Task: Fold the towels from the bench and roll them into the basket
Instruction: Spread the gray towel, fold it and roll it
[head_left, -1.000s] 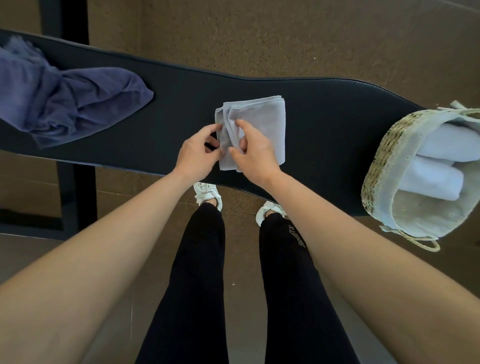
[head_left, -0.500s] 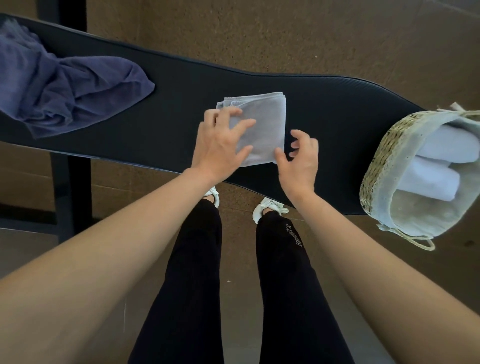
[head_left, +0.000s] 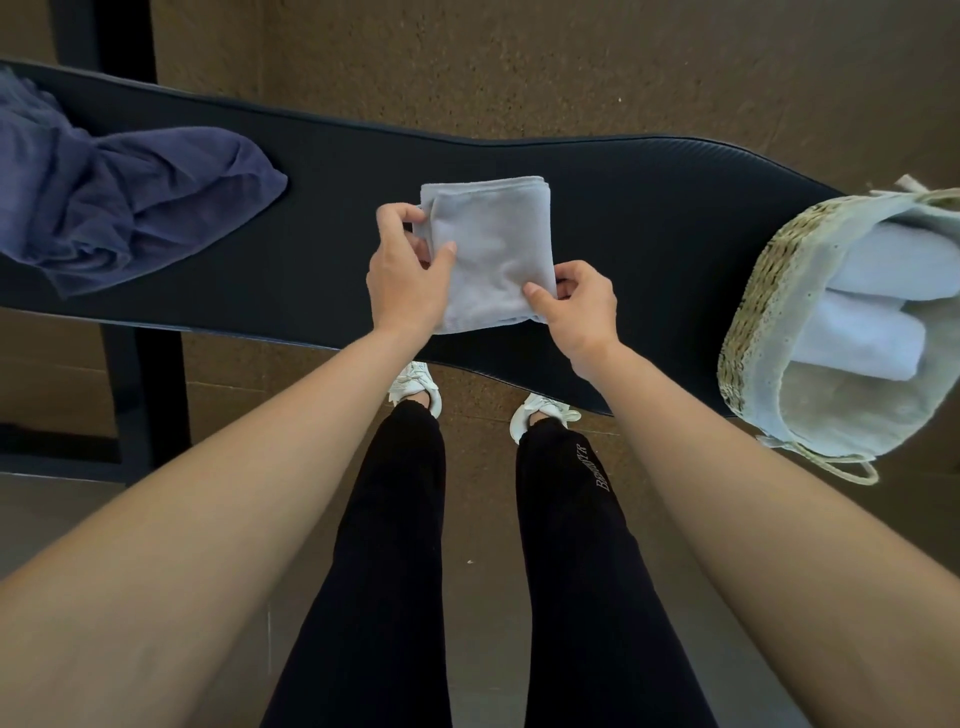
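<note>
A folded pale grey terry towel (head_left: 493, 249) lies flat on the middle of the long black padded bench (head_left: 675, 218), its long axis running across the bench from near edge to far edge. The left hand (head_left: 408, 275) grips the towel's left side, thumb on top, fingers curled round the edge. The right hand (head_left: 579, 306) pinches its near right corner. Both hands sit at the towel's near end, so a roll would likely start there and run away from the person. The lined woven straw basket (head_left: 748, 332) stands on the bench's right end, nearer the right hand; a crumpled dark blue towel (head_left: 130, 208) waits at the left end
</note>
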